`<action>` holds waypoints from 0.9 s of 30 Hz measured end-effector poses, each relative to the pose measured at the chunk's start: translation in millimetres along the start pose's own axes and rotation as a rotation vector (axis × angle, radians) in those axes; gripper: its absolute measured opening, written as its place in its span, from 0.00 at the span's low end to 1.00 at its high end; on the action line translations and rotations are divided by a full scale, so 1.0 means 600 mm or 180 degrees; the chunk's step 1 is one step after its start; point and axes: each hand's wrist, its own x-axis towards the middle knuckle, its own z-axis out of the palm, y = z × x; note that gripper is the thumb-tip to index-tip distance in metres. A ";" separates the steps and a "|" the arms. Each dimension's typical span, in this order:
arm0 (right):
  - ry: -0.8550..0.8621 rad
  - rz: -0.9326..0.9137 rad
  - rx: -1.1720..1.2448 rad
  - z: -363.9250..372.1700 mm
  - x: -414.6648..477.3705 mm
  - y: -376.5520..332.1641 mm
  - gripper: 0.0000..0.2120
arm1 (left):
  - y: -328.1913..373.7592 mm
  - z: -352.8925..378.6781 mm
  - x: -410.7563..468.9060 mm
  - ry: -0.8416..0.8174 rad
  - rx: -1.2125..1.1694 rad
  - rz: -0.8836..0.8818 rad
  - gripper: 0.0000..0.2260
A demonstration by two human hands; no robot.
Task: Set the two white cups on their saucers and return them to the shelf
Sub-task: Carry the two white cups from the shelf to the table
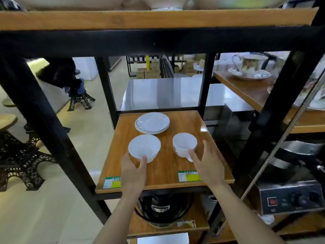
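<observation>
Two white cups stand on the wooden shelf. The left cup is wide and bowl-like; my left hand cups its near side, thumb and fingers touching the wall. The right cup carries a small dark mark, and its handle points toward me. My right hand is spread beside it, index finger touching the handle, thumb apart near the far right rim. Two stacked white saucers with thin dark rims lie at the back of the shelf, behind the cups.
Black metal posts frame the shelf, and a thick crossbar runs above. Green price labels sit on the front edge. A black cooker is on the shelf below. A floral cup and saucer rest on the right-hand rack.
</observation>
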 end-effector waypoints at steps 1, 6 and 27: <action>-0.0101 0.0190 0.0156 0.002 0.003 0.002 0.27 | 0.002 0.003 0.003 -0.0015 -0.0236 -0.0130 0.23; -0.0786 0.0804 0.1360 0.007 0.014 0.000 0.16 | 0.013 0.001 0.011 -0.0389 -0.1163 -0.1289 0.12; -0.0055 0.2194 0.3365 -0.061 -0.153 -0.008 0.10 | 0.031 -0.065 -0.103 -0.1022 -0.1449 -0.1203 0.14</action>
